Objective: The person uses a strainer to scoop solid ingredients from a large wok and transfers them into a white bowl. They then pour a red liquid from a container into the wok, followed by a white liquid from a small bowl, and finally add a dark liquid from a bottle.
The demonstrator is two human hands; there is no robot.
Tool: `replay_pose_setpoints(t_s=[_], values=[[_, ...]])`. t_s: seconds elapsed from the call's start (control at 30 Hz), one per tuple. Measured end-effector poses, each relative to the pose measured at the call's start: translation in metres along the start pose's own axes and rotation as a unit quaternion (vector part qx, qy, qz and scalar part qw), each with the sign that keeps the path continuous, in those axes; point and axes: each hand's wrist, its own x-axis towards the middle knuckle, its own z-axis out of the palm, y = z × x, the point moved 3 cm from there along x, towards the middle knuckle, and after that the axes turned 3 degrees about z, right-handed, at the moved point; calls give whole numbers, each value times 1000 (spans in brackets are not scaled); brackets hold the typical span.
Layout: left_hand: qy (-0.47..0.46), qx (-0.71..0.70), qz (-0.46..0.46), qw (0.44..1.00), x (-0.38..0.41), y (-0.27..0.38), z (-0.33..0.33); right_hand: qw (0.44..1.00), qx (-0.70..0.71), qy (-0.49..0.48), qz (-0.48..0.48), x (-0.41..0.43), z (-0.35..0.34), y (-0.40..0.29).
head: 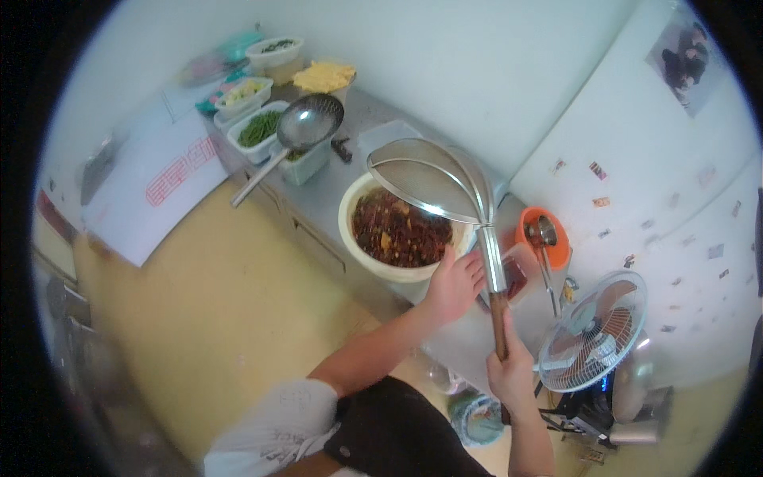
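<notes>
My right hand (511, 369) grips the wooden handle of a large fine-mesh strainer (426, 182). Its metal-rimmed mesh is raised over the worktop and covers part of a cream bowl (369, 265) from view. In that bowl lies a dark red mix (399, 229) that looks like chopped chillies, with paler bits in it. My left hand (456, 289) is held out flat at the bowl's near right side, with nothing in it; whether it touches the rim I cannot tell. Right of its fingertips, partly behind the strainer's neck, sits a clear plastic container (521, 274) with red contents.
An orange basin (557, 256) holds metal ladles (545, 232). An electric fan (593, 331) stands at the right. On the left, a perforated skimmer (310, 122) rests over a tub, beside green vegetables (260, 128) and yellow strips (325, 76). A bucket (477, 420) is below the metal worktop (316, 208).
</notes>
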Motion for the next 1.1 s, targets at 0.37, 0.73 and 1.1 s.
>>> replay_pose_setpoints(t_s=[0.37, 0.73, 1.1], values=[[70, -29, -31, 997, -14, 8, -5, 997, -52, -57, 30, -14, 35, 9], [48, 175, -48, 982, -36, 29, -30, 752, 560, -157, 310, -4, 67, 10], [331, 220, -39, 917, -100, 98, -228, 694, 640, -208, 258, 40, 93, 7]])
